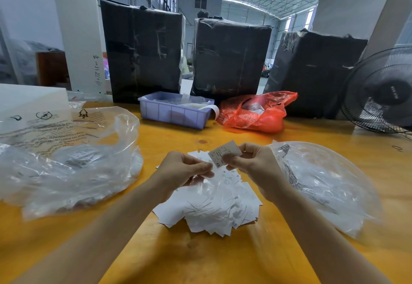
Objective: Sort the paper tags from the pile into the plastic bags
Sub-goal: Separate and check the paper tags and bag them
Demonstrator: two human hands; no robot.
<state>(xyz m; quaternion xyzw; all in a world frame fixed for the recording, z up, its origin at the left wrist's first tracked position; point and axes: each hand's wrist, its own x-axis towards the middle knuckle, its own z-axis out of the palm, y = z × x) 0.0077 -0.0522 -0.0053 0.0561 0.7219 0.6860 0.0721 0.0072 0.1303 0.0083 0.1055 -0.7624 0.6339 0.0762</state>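
Pinching paper tag: right hand fingers | left hand fingers pinched, contents unclear | both above pile

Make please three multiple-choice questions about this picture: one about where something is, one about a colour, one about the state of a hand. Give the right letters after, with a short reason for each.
1. Where does the pile of paper tags lie?
A. inside the tray
B. on the table between the two clear plastic bags
C. on top of a black parcel

2. What colour is the thin bag beside the plastic tray?
A. red
B. green
C. black

3. What is the right hand doing?
A. lying flat on the table
B. pinching a tag marked XS
C. gripping the fan

Answers:
1 B: the pile sits on the yellow table, with the left clear bag and the right clear bag on either side.
2 A: it is red and half see-through.
3 B: the thumb and fingers pinch the XS tag above the pile; the left hand is close to it.
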